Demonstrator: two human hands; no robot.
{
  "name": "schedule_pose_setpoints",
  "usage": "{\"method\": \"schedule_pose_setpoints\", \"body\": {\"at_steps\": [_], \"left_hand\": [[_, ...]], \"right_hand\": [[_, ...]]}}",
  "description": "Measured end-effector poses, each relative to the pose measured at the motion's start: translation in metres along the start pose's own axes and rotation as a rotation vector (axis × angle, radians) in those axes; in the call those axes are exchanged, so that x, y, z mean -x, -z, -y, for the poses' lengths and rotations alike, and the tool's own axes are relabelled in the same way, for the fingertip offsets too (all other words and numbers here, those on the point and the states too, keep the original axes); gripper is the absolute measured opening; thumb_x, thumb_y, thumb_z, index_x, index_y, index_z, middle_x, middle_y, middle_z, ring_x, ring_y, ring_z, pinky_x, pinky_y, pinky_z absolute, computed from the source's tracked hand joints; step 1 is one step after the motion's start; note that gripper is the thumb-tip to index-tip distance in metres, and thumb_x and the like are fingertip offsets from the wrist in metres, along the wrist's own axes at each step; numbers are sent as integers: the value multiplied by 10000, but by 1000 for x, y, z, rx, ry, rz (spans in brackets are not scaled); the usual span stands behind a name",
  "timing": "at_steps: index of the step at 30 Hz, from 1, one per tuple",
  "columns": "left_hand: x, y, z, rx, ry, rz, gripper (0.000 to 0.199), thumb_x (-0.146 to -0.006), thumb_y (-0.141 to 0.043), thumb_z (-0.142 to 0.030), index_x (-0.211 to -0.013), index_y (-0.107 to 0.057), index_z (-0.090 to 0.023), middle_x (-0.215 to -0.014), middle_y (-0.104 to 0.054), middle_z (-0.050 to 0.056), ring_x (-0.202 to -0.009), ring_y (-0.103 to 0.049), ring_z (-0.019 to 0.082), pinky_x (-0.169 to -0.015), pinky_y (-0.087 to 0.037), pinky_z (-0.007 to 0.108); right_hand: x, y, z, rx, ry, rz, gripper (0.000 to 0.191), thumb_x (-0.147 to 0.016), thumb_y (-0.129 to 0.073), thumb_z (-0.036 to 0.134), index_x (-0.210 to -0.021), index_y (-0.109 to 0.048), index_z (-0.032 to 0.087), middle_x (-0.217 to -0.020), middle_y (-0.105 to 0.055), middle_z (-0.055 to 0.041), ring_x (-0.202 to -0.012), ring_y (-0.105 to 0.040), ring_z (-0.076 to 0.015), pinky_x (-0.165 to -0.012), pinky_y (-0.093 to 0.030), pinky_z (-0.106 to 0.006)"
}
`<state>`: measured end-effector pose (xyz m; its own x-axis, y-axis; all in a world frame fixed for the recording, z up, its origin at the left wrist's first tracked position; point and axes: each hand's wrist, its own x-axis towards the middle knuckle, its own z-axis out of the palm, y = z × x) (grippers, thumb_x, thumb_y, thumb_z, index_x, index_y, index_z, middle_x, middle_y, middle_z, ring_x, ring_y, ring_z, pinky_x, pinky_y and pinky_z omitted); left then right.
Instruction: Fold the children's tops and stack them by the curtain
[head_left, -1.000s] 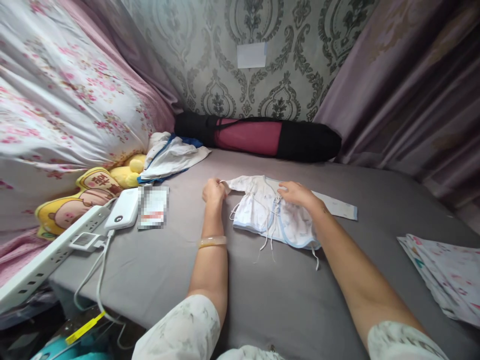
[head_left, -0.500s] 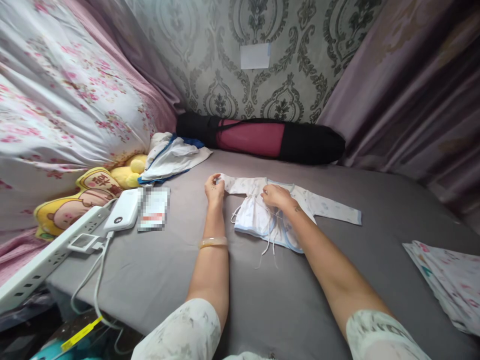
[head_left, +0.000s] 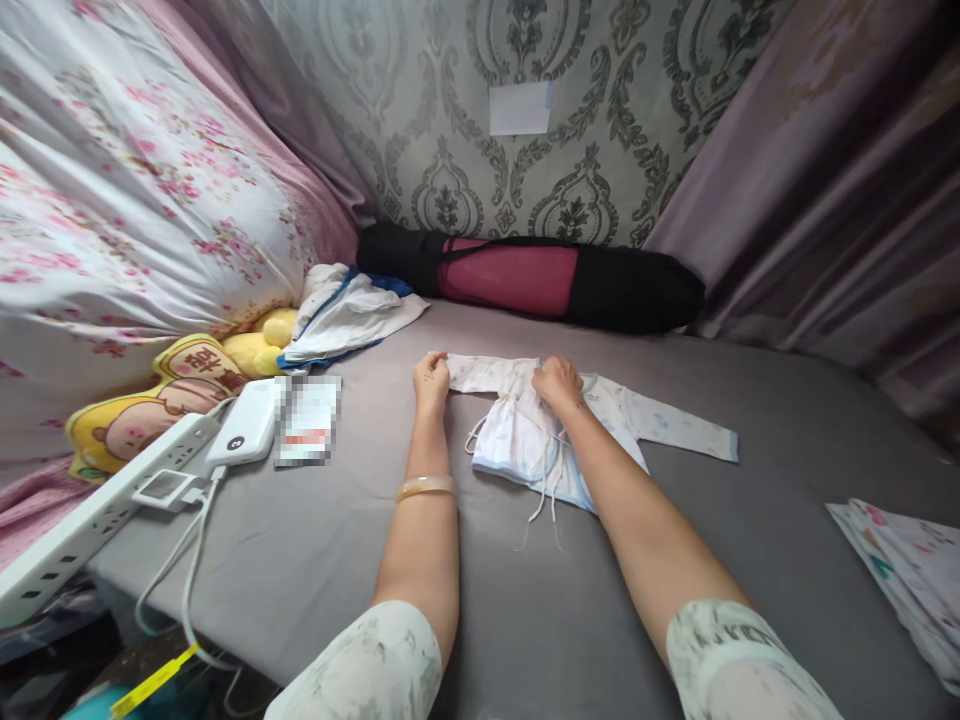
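Note:
A small white baby shirt [head_left: 517,440] with pale blue trim and tie strings lies spread on the grey sheet. My left hand [head_left: 431,380] is closed on the cuff of the sleeve at the left. At the shirt's neckline, my right hand [head_left: 559,385] has its fingers closed on the fabric near the shoulder. The other sleeve [head_left: 686,425] stretches out flat to the right. White strings [head_left: 547,490] hang from the front toward me. My right hand and forearm cover part of the shirt's chest and collar.
A black and dark-red long bag [head_left: 517,275] lies along the wall. To the left are a crumpled white and blue cloth [head_left: 352,315], a yellow cushion [head_left: 142,410], a power bank [head_left: 244,420], a flat packet [head_left: 307,420] and a power strip [head_left: 105,505]. Folded cloth [head_left: 911,570] sits right.
My right hand has shifted slightly up along the shirt's neckline. My left hand stays at the cuff. The view has moved a little.

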<state>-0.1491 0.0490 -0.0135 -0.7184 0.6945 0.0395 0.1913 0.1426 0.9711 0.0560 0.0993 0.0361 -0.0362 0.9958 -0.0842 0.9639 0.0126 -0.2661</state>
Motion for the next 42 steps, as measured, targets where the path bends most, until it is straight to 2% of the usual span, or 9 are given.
{"method": "schedule_pose_setpoints", "body": {"at_steps": [3,7,12,18,23,28,36,39,42], "left_hand": [[-3,-1,5,-44,-36,9,420,-764,-442,-132,-1087,-711,-128,-1112,-719,97,-1086,-643,195,-990,-457,294],[-3,-2,7,-82,-57,39,476,-740,-462,-73,-1161,-681,-120,-1189,-694,110,-1150,-621,198,-1036,-428,296],[1,-1,5,-139,-78,63,508,-732,-479,-35,-1198,-660,-126,-1204,-689,111,-1175,-610,220,-1044,-429,322],[2,-1,3,-158,-93,65,520,-721,-477,-24,-1200,-656,-118,-1217,-680,123,-1192,-599,227,-1060,-417,325],[1,-3,8,-154,-77,58,546,-721,-482,-37,-1237,-632,-133,-1246,-664,111,-1196,-594,229,-1068,-416,341],[2,-3,8,-153,-61,55,524,-736,-497,-40,-1226,-637,-162,-1259,-658,102,-1228,-572,230,-1079,-402,351],[2,-3,5,-160,-101,79,516,-756,-480,-44,-1248,-624,-97,-1264,-651,141,-1219,-581,221,-1072,-404,311],[0,-4,5,-121,-102,85,503,-762,-485,-63,-1243,-628,-107,-1266,-652,130,-1221,-580,216,-1075,-407,314],[-1,-4,5,-64,-94,76,489,-769,-474,-85,-1227,-641,-114,-1256,-660,117,-1214,-586,205,-1071,-414,300]], "right_hand": [[-5,-2,-6,-13,-35,63,403,-923,-463,319,-1230,-642,129,-1217,-646,-197,-1153,-600,-302,-917,-474,-375],[-5,-7,-11,-3,10,31,402,-927,-442,311,-1222,-638,120,-1222,-636,-202,-1196,-566,-313,-942,-461,-385],[0,-11,-10,-12,46,-13,394,-948,-415,246,-1287,-555,104,-1294,-574,-214,-1213,-550,-299,-949,-446,-364],[6,-5,-11,-10,30,45,439,-955,-428,305,-1343,-428,101,-1176,-636,-217,-1122,-607,-313,-900,-450,-393],[10,-3,-22,37,167,-6,379,-949,-331,177,-1294,-482,217,-1196,-612,-137,-1080,-608,-271,-860,-443,-366],[14,-11,-29,101,192,-51,455,-907,-306,90,-1273,-546,218,-1250,-534,-156,-1079,-577,-268,-869,-421,-364],[19,-6,-8,202,316,-145,411,-892,-342,83,-1144,-663,134,-1303,-542,-181,-1229,-442,-321,-999,-323,-415],[20,-16,7,136,432,-116,429,-939,-298,130,-1238,-606,122,-1354,-543,-155,-1291,-421,-265,-1081,-262,-368],[19,-31,16,77,425,-14,501,-998,-257,283,-1420,-434,78,-1504,-409,-147,-1414,-287,-245,-1154,-162,-368]]}}
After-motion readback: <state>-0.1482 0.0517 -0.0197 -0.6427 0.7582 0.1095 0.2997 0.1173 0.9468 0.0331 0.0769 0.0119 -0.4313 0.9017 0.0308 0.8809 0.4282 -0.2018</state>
